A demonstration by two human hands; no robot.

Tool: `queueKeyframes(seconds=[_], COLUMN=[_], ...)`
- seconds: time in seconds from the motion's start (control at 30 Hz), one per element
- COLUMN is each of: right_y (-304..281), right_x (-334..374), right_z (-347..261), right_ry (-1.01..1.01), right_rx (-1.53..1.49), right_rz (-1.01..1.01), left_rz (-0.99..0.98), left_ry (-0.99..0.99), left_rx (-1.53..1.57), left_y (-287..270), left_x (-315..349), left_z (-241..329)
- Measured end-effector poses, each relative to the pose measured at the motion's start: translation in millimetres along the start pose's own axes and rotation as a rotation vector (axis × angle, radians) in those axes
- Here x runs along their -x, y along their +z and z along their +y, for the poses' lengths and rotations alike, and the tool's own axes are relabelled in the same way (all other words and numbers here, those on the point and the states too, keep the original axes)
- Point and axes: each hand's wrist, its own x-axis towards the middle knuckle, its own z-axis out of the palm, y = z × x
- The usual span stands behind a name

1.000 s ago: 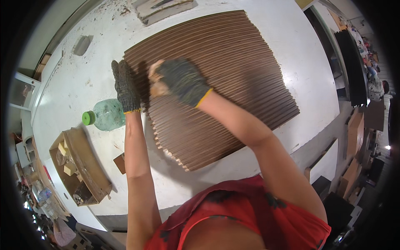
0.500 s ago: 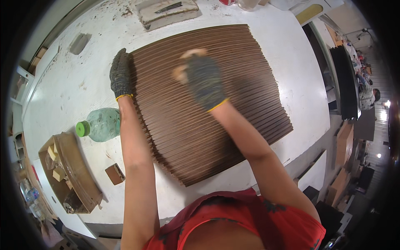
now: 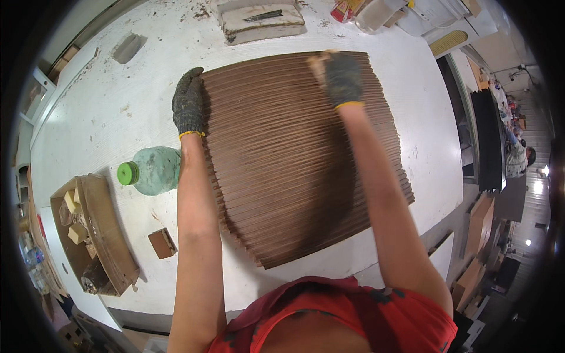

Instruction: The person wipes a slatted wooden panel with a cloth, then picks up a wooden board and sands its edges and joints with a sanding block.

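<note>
The fingers of your left hand are lying straight, clasping nothing, along the left edge of the brown ribbed panel. Your right hand is showing blurred near its far right corner, finger opening and hold unclear. The panel is lying on the white table.

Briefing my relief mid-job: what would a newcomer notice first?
The ridged brown panel fills the middle of the white table. The gloved left hand is at its left edge, the gloved right hand near its far right corner. A green bottle lies left of the panel.
</note>
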Motion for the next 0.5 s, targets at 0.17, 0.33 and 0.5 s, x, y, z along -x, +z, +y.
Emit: queueKeyframes(seconds=[0.17,0.33,0.5], right_y=[59,41,1], right_x=[4,0,-24], right_z=[-132,-29,126], right_ry=[-0.494,-0.226,0.283], right_rx=[-0.208,-0.206,0.2], right_rz=[0.166,0.056,0.135], left_rz=[-0.012,-0.015,0.006], left_ry=[-0.022,0.01,0.091], left_rx=[0.035,0.032,-0.05], left_y=[1,-2,-1], left_x=[6,0,-1], left_z=[4,-5,-8])
